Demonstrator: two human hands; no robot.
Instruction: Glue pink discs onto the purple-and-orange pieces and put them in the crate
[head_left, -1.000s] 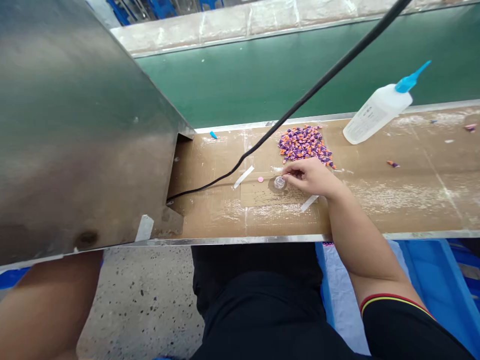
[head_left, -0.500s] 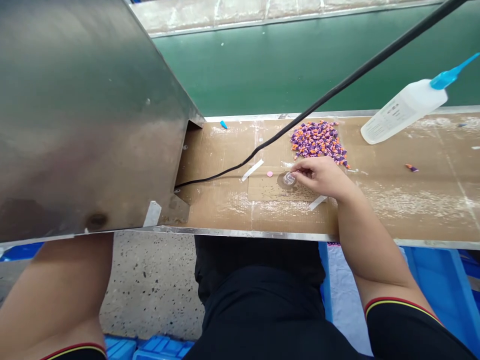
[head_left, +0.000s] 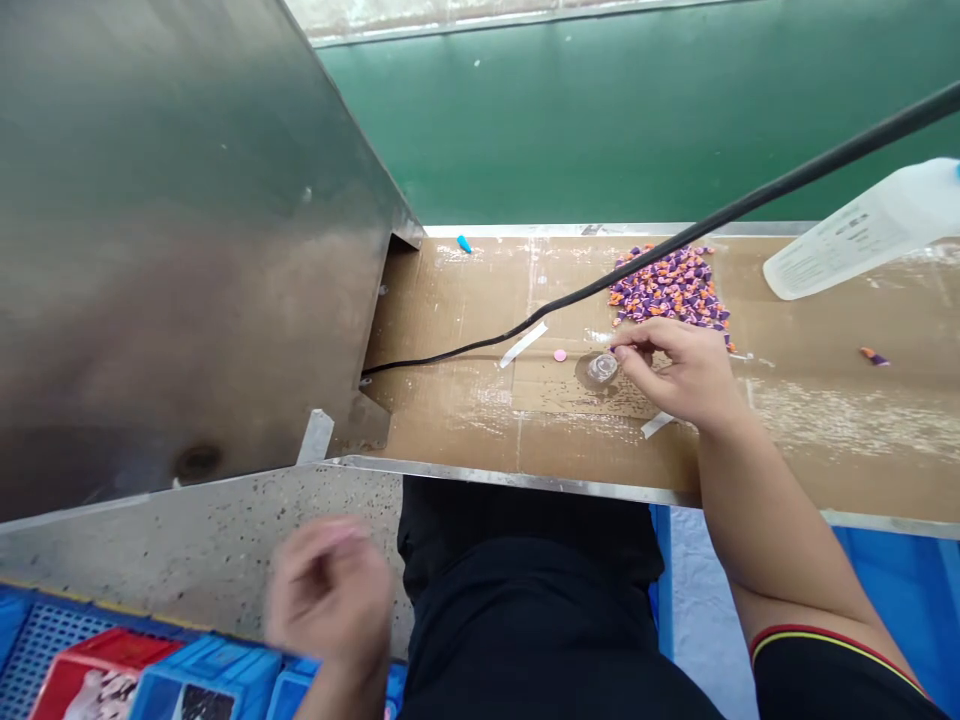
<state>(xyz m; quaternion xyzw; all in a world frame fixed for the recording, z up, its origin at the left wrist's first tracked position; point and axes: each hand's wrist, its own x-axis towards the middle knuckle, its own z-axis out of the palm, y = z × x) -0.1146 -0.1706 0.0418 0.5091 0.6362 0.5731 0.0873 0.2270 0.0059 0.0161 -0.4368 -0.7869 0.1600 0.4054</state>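
Observation:
My right hand (head_left: 679, 370) is over the cardboard-covered bench (head_left: 450, 400), its thumb and forefinger pinched on a small purple piece (head_left: 615, 350). Just left of those fingertips is a small clear round dish (head_left: 601, 368) on a wet patch. A pink disc (head_left: 560, 356) lies farther left. Behind the hand sits a pile of small purple and orange pieces (head_left: 667, 285). My left hand (head_left: 330, 585) is below the bench's front edge, blurred by motion, with its fingers curled; what it holds, if anything, cannot be made out.
A large metal housing (head_left: 187, 250) fills the left side. A black cable (head_left: 555, 305) crosses the bench. At the right is a white bottle (head_left: 855, 235); one loose piece (head_left: 874, 356) lies nearer. Blue bins (head_left: 206, 675) and a red bin (head_left: 112, 655) stand low at the left.
My left hand has come into view from behind the metal housing. The camera view has shifted, and the right fingertips are now a little farther right of the dish.

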